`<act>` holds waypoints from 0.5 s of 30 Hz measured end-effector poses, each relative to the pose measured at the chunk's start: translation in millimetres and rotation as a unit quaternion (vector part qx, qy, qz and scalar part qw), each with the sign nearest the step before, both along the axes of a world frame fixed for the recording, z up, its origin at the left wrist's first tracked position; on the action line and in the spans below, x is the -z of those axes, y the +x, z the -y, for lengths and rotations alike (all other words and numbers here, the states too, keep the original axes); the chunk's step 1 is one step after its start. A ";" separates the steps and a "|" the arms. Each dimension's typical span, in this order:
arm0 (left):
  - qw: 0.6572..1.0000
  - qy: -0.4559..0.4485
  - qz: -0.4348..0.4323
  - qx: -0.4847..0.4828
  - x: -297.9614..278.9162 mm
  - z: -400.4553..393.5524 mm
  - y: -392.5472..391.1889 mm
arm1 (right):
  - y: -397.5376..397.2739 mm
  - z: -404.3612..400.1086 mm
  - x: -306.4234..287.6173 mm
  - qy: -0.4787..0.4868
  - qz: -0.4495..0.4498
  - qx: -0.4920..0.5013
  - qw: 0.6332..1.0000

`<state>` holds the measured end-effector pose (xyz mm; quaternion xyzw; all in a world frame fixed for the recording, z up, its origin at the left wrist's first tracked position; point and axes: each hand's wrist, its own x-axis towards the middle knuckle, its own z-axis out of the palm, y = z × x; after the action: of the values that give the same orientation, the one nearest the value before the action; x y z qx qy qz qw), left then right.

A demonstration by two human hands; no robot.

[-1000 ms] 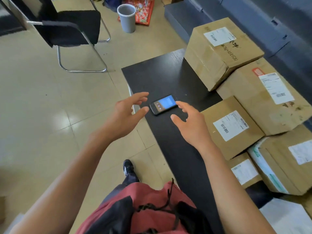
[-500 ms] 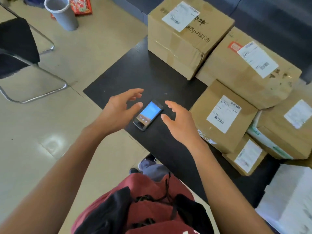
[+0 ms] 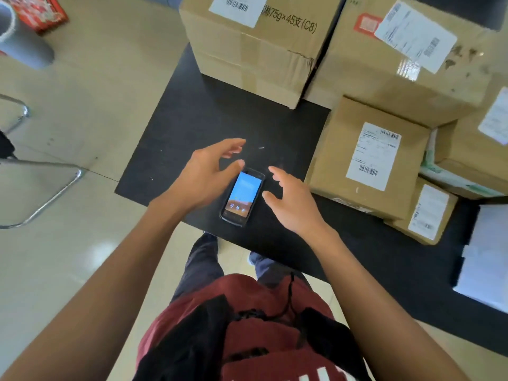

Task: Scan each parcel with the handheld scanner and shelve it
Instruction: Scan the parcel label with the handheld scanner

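Both hands, left hand and right hand, hover spread and hold nothing, flanking the handheld scanner lying screen-up on the black table. Pickup seems the step in hand; next, fingers must close round it, then aim at the nearest parcel at three o'clock.

**Tally on and around the black table**

One handheld scanner. Five cardboard parcels — each labelled. Two hands. One grey cup, one chair frame, one white sheet stack — and one red packet.

A black handheld scanner with a lit screen lies on the black table between the left hand and right hand; labelled brown cardboard parcels sit beyond and right of the right hand.
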<state>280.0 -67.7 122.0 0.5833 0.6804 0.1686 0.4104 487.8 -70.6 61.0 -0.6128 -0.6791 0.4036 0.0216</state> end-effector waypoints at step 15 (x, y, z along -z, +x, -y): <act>0.982 -0.056 0.019 0.177 50.2 -41.3 -72.8 | -105.3 49.0 78.2 -0.090 0.058 0.340 0.934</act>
<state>207.3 -26.4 71.8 0.6675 0.5666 0.0664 0.4786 382.6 -119.6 -17.1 -0.8288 -0.3912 0.3952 0.0628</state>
